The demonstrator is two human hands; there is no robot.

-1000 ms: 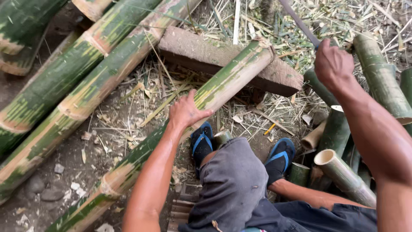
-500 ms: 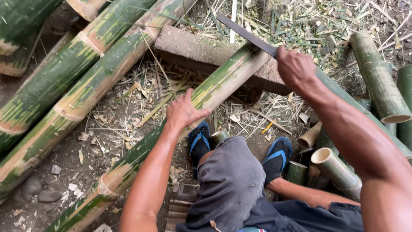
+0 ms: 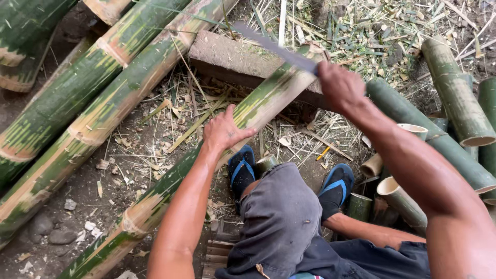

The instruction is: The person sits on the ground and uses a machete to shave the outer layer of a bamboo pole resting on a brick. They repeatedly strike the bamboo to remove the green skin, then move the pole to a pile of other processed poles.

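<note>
The right hand [image 3: 338, 85] is wrapping tight around the handle of a long machete [image 3: 274, 45], fingers curled shut on the grip, and the blurred blade is angling up and to the left, its lower part lying right at the far end of the bamboo pole [image 3: 206, 160]. The left hand [image 3: 223, 130] is pressing flat on that pole, fingers spread and thumb out to the side, pinning it partway along. The pole is running diagonally from the near left corner of the ground up to a weathered wooden block [image 3: 227, 57], on which its far end is resting.

Below the hands, the person's feet in blue-strapped sandals [image 3: 242, 170] are standing just beside the pole, with grey shorts [image 3: 281, 222] over the knees. Short cut bamboo sections [image 3: 400, 199] are lying at the right, thicker green culms [image 3: 93, 103] at the left, and straw and shavings [image 3: 361, 31] are littering the dirt.

The risk I would judge greatest: the blade is working on the same pole the left hand is holding, so a glancing stroke off the smooth, rounded skin could slide toward those spread fingers. The pole could also roll on the block if the pinning hand eases, and the nearer foot is close to it.

No packages, labels or signs are showing anywhere.
</note>
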